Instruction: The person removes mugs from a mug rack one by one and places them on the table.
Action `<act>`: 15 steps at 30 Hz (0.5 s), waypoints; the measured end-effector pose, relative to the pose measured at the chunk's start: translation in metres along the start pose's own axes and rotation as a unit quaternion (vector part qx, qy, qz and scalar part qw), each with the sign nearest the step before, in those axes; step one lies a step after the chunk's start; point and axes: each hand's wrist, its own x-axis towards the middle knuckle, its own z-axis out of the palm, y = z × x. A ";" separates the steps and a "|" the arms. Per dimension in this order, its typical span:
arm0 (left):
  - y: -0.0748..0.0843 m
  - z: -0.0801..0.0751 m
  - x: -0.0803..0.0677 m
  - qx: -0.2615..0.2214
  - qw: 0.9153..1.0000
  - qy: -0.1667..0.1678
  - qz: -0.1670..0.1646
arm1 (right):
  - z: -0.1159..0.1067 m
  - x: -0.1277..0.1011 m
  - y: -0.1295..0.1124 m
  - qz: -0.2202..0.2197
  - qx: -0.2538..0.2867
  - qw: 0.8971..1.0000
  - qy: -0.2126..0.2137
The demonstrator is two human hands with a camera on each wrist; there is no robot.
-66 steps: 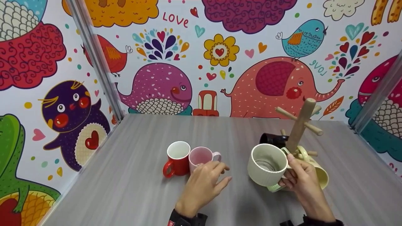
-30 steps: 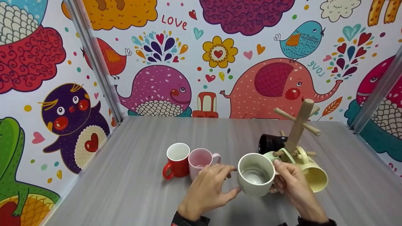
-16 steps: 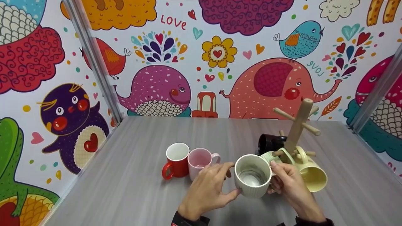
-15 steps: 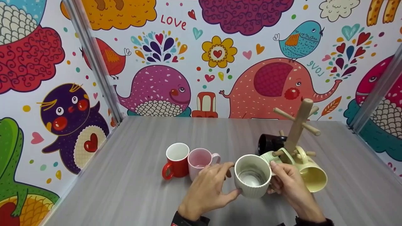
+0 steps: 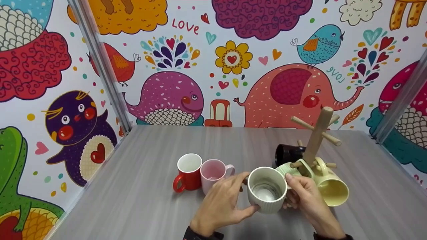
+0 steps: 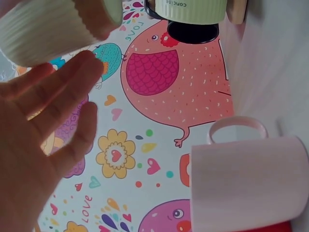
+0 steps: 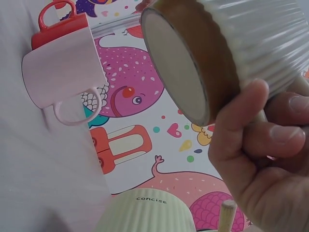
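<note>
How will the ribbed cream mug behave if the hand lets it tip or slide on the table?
The ribbed cream mug looks like glazed ceramic, so probably rigid and breakable if dropped. Its ribs likely aid the right hand, which holds the handle. Its unglazed base ring, seen from the right wrist, probably resists sliding on the table; on its side it may roll.

A grey wood-grain table (image 5: 150, 200) carries a red mug (image 5: 187, 172) and a pink mug (image 5: 213, 173), standing upright and touching. To their right stands a wooden mug tree (image 5: 315, 141), with a black mug (image 5: 286, 154) just beside it.

Grey wood-grain table (image 5: 150, 200) before cartoon-animal walls (image 5: 186, 66).
</note>
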 end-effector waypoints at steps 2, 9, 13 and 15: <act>0.000 -0.001 0.000 -0.003 1.000 -0.004 -0.003 | 0.000 0.001 0.000 -0.004 0.003 1.000 -0.007; 0.001 -0.002 0.001 -0.033 0.999 -0.006 0.003 | 0.002 0.000 0.000 -0.003 0.009 1.000 -0.013; 0.002 -0.004 0.002 -0.048 0.999 -0.004 0.007 | 0.004 0.000 0.000 -0.001 0.011 1.000 -0.015; 0.002 -0.004 0.002 -0.052 0.999 -0.004 0.008 | 0.005 0.000 0.001 0.000 0.013 1.000 -0.019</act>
